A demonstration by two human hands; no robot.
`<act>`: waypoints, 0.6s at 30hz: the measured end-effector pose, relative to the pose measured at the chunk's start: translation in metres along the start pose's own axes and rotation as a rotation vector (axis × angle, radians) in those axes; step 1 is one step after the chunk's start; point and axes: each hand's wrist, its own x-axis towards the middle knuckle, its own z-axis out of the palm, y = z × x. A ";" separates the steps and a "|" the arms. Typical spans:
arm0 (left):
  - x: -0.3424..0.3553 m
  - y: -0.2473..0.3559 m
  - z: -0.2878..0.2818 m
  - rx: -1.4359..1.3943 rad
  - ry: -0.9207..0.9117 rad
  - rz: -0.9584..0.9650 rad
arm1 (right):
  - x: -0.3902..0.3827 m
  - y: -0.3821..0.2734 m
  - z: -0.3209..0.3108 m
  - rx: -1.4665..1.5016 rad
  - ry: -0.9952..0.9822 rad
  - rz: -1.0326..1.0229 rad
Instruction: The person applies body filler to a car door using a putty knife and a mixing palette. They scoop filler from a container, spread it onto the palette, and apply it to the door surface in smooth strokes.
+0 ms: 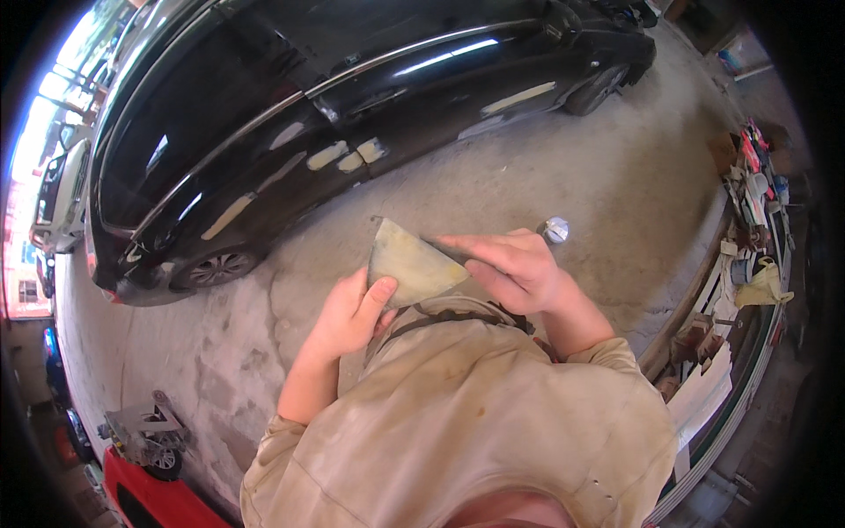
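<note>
We are watching the left hand [349,315] gripping a pale triangular sheet [409,262], thumb on top, probably to steady it between shirt [466,396] and black car [290,145], while the right hand [519,273] is lying along its right side, fingers extended, grasp unclear to us.

1. The gray floor [625,167] is marked with cracks and dark patches.
2. Bright light is let in through a wide opening [33,167] on the left.
3. A white car [66,189] is seen there.
4. On the right, a long bench [679,319] is covered with clutter.
</note>
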 end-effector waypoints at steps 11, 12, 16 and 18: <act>0.006 0.007 -0.004 0.398 0.114 0.155 | -0.008 -0.010 -0.007 -0.185 -0.142 -0.005; 0.007 0.006 -0.002 0.432 0.130 0.157 | -0.009 -0.010 -0.007 -0.203 -0.133 -0.015; 0.012 0.000 -0.003 0.518 0.132 0.167 | -0.013 -0.010 -0.010 -0.277 -0.174 -0.008; 0.016 -0.004 -0.003 0.526 0.131 0.158 | -0.013 -0.010 -0.014 -0.259 -0.218 0.066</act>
